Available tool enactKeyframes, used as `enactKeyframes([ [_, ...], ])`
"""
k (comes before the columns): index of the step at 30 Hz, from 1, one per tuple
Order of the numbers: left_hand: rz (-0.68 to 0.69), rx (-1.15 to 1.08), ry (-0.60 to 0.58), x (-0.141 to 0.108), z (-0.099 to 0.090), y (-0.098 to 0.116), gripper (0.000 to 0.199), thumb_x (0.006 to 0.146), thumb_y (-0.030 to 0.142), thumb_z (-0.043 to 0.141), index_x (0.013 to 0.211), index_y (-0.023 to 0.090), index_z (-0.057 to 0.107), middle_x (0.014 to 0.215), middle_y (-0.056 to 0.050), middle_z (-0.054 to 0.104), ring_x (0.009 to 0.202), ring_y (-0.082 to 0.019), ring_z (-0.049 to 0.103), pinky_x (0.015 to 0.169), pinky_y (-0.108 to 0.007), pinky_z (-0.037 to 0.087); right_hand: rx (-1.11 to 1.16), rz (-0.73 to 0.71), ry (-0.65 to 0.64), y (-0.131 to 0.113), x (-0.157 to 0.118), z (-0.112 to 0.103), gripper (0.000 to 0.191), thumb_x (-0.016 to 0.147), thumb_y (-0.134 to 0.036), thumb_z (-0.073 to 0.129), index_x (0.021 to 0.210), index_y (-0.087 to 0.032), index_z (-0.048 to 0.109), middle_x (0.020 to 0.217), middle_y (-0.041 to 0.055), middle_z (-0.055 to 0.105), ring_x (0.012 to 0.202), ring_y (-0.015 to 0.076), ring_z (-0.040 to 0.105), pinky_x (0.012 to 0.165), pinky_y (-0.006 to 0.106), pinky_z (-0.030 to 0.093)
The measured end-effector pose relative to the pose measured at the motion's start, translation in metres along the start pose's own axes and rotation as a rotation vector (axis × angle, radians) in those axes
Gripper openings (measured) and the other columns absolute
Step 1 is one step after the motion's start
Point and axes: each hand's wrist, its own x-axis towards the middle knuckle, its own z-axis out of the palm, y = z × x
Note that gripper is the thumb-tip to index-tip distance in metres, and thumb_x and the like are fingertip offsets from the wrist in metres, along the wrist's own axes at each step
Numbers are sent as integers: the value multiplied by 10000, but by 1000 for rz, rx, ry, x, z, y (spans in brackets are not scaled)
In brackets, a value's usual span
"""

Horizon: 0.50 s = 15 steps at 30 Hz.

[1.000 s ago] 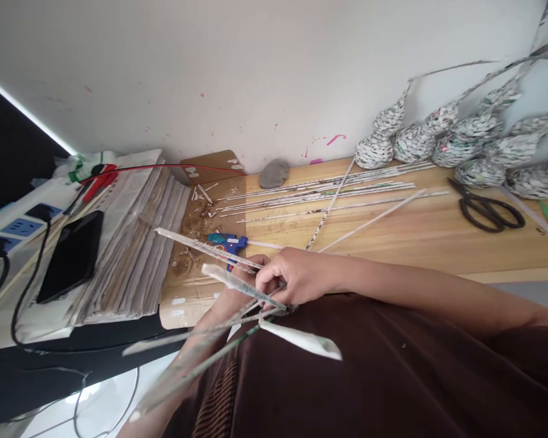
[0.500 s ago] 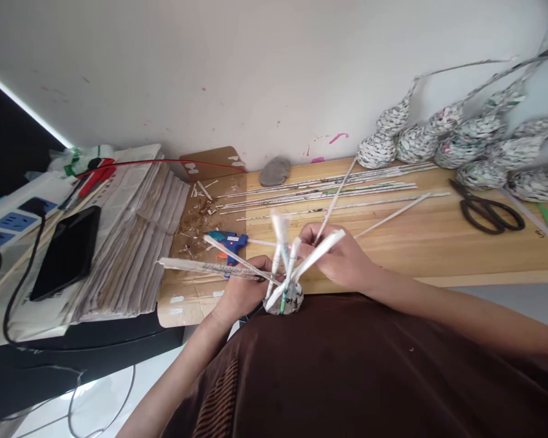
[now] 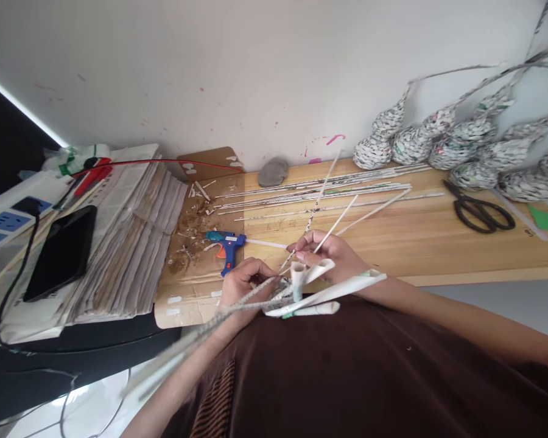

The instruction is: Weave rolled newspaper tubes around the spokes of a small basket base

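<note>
Low at the table's front edge, against my lap, is a small woven newspaper piece with several rolled-paper tubes sticking out of it. My left hand is closed on its left side, fingertips pressed together near the weave; two long tubes trail over that wrist to the lower left, blurred. To the right, my right hand pinches a thin printed paper strip between thumb and fingers. That strip slants from the woven piece up toward the wall. Much of the weave is hidden behind tubes and fingers.
A blue glue gun lies on cardboard among paper scraps. Behind are loose paper sticks and a grey stone. Black scissors and several woven gourd shapes stand right; stacked newspapers, a phone and power strip left.
The woven piece has turned and tipped, so its upright tubes now lean right and two others swing down left. My left hand has shifted up a little; my right hand still grips a strip.
</note>
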Motion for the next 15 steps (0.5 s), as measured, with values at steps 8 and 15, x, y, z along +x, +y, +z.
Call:
enactKeyframes([
  [8, -95, -137, -16, -2, 2, 0, 116, 798, 286, 720, 845, 180, 726, 767, -32, 714, 699, -170, 657, 642, -271, 524, 173, -129, -62, -8, -12, 12, 199, 844, -332, 704, 885, -216, 547, 943, 41, 697, 684, 136, 633, 615, 272, 514],
  [15, 64, -109, 13, -3, -3, 7, 71, 806, 230, 703, 800, 186, 758, 857, -69, 723, 843, -195, 676, 801, -313, 553, 230, -34, -165, -13, -14, 8, 216, 823, -317, 731, 953, -228, 584, 960, 33, 687, 690, 138, 635, 628, 282, 526],
])
